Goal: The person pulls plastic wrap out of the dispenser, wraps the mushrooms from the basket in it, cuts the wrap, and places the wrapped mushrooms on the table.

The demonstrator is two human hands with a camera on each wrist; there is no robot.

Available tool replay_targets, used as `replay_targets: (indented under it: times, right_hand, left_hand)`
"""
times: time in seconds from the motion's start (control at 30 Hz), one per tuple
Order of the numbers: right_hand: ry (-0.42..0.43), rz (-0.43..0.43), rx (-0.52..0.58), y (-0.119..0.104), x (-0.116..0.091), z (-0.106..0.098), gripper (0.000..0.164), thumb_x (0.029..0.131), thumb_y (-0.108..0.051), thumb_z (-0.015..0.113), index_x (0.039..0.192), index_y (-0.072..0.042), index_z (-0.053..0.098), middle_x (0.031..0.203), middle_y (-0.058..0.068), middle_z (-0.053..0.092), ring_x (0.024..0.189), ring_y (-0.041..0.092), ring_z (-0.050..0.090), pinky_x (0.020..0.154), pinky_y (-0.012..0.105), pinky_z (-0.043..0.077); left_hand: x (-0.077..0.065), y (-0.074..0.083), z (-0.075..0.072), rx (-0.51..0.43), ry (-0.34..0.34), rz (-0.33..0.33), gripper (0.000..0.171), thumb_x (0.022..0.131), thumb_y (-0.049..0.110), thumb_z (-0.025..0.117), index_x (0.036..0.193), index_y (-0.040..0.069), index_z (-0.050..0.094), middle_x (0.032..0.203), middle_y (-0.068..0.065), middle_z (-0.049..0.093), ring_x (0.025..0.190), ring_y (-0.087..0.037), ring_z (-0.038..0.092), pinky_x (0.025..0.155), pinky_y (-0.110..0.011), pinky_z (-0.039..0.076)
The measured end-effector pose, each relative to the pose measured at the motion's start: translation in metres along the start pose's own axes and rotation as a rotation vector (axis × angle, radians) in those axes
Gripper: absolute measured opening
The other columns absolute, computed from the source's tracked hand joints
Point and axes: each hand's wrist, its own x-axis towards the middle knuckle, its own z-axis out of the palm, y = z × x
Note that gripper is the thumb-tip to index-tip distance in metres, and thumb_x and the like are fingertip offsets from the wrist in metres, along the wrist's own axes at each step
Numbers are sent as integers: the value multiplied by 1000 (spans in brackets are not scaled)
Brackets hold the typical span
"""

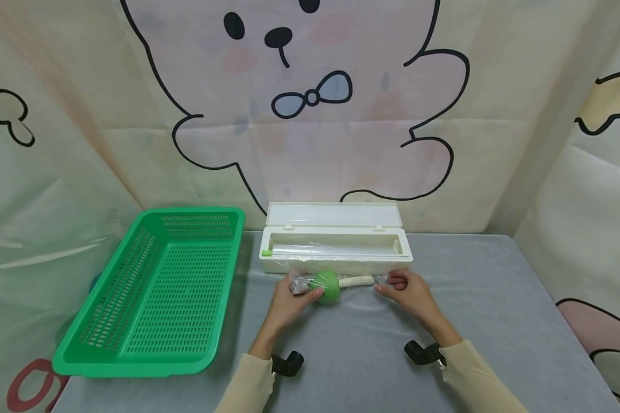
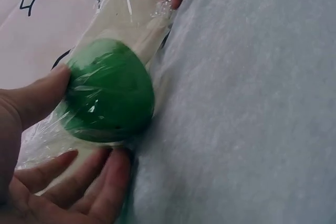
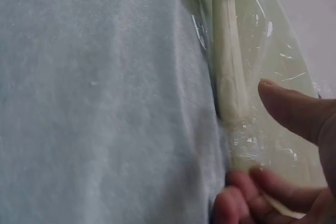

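Note:
A toy-like mushroom [image 1: 329, 287] with a green cap and a long cream stem [image 3: 227, 51] lies sideways, wrapped in clear cling film [image 1: 301, 283]. My left hand [image 1: 288, 304] holds it at the cap end. In the left wrist view, the thumb lies against the green cap [image 2: 110, 90] and the fingers curl on its other side. Bunched film gathers beside this hand. Past the stem's tip, my right hand [image 1: 409, 293] touches the twisted film end with its fingertips. Its thumb [image 3: 294, 108] stands apart from the fingers in the right wrist view.
Directly behind the hands stands a white cling film dispenser [image 1: 336, 267], lid [image 1: 333, 214] raised, a film roll inside and a green slider [image 1: 266, 253] at its left. A green slotted basket [image 1: 227, 269] sits on the left of the grey table [image 1: 485, 298]. A printed curtain hangs behind.

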Motion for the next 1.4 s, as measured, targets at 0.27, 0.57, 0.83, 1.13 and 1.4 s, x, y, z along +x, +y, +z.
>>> replay_targets:
  times: [0.27,0.57,0.83,1.13,1.4]
  right_hand:
    - [-10,-28,159,2,2,7,34,88,-8,80,108,10,60,98,16,68,87,15,66,73,21,53]
    - [-188,-67,440,2,-1,2,52,89,-4,78,129,14,49,117,23,68,95,7,69,79,23,56]
    - [-302,-160,529,1,-1,2,37,94,-2,71,120,19,53,100,22,73,89,27,74,82,36,59]
    - [-339,-181,661,-4,-4,7,33,99,0,64,119,21,47,97,25,73,87,26,75,84,42,58]
    - [-317,-201,717,-4,-6,11,30,99,1,62,120,15,46,99,26,72,91,30,75,85,50,56]
  left_hand:
    - [-5,3,3,-128,-39,23,38,92,11,76,125,-4,64,118,-20,67,101,-19,63,81,-23,52]
    - [-9,9,-1,-199,-66,22,31,97,11,70,125,-2,67,107,-17,70,85,-13,64,74,-32,60]
    - [-9,14,-1,-190,-119,55,29,100,14,66,124,-3,65,106,-15,69,84,-15,65,75,-34,59]
    - [-10,24,7,-9,-191,140,45,106,26,56,144,2,48,135,-19,58,115,-27,57,96,-42,49]
    - [-13,30,4,-168,-295,126,60,112,36,21,161,2,18,165,-20,22,151,-38,18,118,-58,22]
